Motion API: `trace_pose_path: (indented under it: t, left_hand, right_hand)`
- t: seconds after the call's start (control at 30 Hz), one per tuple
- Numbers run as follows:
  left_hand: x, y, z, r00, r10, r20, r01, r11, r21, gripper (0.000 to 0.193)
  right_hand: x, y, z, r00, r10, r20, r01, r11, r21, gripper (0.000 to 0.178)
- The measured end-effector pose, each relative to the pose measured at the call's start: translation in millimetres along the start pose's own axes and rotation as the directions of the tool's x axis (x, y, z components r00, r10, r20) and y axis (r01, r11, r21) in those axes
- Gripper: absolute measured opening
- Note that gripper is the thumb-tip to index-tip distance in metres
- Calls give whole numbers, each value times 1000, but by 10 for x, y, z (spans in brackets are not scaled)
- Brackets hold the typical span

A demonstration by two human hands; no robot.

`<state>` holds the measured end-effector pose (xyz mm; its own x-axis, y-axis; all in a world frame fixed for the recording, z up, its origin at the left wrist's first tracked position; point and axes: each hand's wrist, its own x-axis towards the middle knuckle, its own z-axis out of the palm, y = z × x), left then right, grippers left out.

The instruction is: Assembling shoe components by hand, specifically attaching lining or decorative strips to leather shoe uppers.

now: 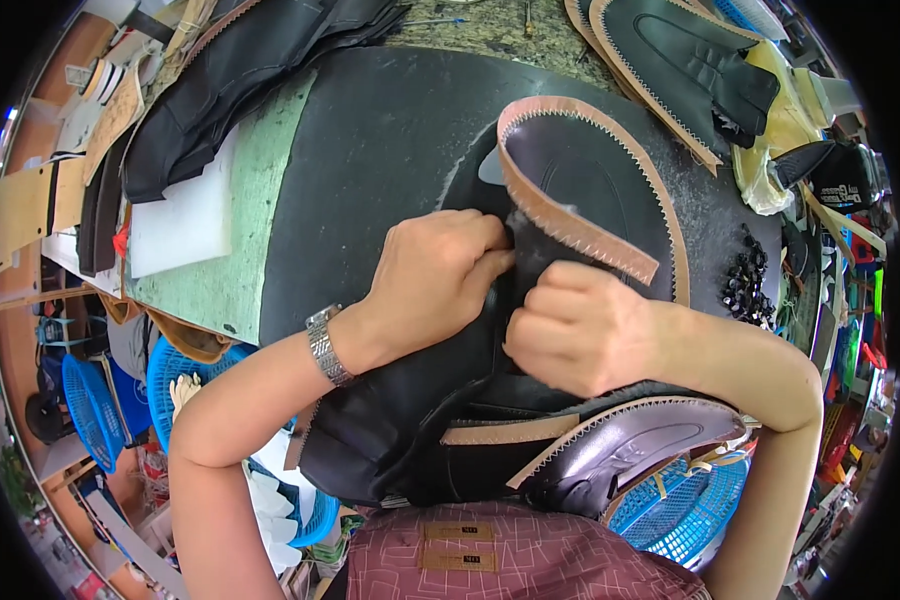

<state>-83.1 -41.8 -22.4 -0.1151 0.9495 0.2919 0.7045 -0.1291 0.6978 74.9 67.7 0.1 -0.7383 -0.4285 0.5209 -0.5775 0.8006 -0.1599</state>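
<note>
At the middle of the surface, on its black mat, both hands meet over a black leather upper edged with a tan, saw-toothed strip. The left hand, with a metal watch on its wrist, is curled into a loose fist, fingers folded down and pressing the leather at the near end of the upper. The right hand sits just beside it, also curled, its fingers pinching the same piece from the right; the two hands nearly touch. How tightly either one grips cannot be told, since the fingertips are tucked under. The tan strip curls up and over at the far side of the hands, standing free of the mat.

Nearer, at the edge of the surface, lies a dark purple upper with the same toothed tan edge, resting on a stack of black leather pieces that hangs over the near edge. Far right, another black upper lies flat, beside a yellowish sheet. A cluster of small black beads sits right of the mat. Far left, more black leather is heaped up, with a white block on the green part of the surface. Blue baskets stand on the floor at left, and another at near right.
</note>
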Motion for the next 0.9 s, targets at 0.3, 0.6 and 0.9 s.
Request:
trace_pose_path:
  t: [0.3, 0.6, 0.9]
  left_hand:
    - [187, -49, -263, 981, 71, 181, -111, 969, 222, 8]
    - [74, -251, -280, 932, 277, 233, -357, 811, 464, 12]
    - [39, -266, -217, 951, 275, 138, -307, 824, 476, 7]
  right_hand:
    - [39, 106, 102, 904, 420, -75, -415, 907, 74, 24]
    - [-179, 10, 13, 996, -10, 86, 36, 951, -307, 30]
    - [77, 147, 203, 963, 260, 75, -250, 961, -118, 38]
